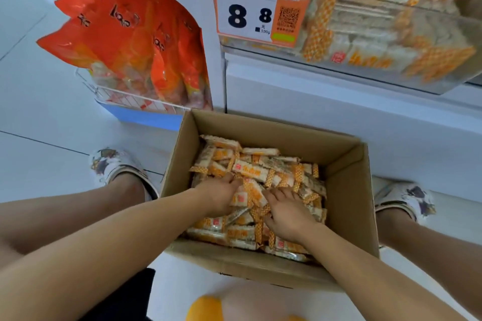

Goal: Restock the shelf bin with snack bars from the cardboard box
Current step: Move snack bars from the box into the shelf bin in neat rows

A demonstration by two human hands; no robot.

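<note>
Hands, left [219, 197] and right [287, 216], curled into loose snack bars [250, 169] in our cardboard box [347, 190]; overfilled grabs could spill slippery wrappers before the shelf bin [391, 70].

Two hands in a box of snacks
Left hand [221, 197] and right hand [288, 215] dig into snack bars [250, 169] inside the cardboard box [347, 190].

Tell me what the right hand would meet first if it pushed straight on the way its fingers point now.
The right hand points up-left in the picture, into the snack bars. It already touches them, so more bars come first, probably before the left hand.
</note>
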